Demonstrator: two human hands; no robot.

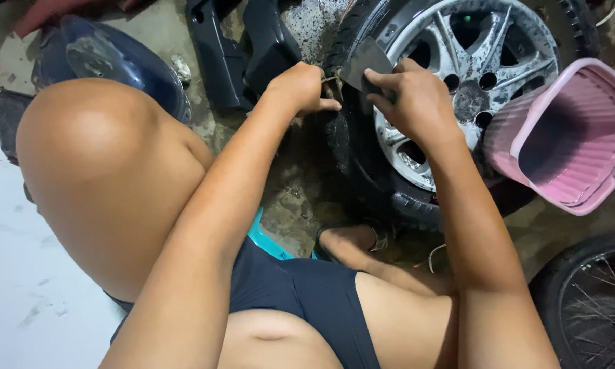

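Observation:
A small wheel with a dirty silver alloy rim (482, 75) and a black tyre (352, 147) lies on the wet concrete floor in front of me. My right hand (417, 99) is closed on a dark flat scraper-like tool (363, 63), its blade pressed at the tyre's bead by the rim. My left hand (299, 87) rests fisted on the tyre's outer edge, just left of the tool, with its fingers curled down. My bare knee (95, 157) fills the left of the view and my foot in a sandal (348, 242) sits near the tyre.
A pink plastic bucket (574, 137) leans against the wheel at the right. A spoked wheel (594, 301) shows at the bottom right. Black plastic body panels (242, 51) and a dark blue panel (109, 58) lie at the top left. A teal stool edge (266, 239) is under me.

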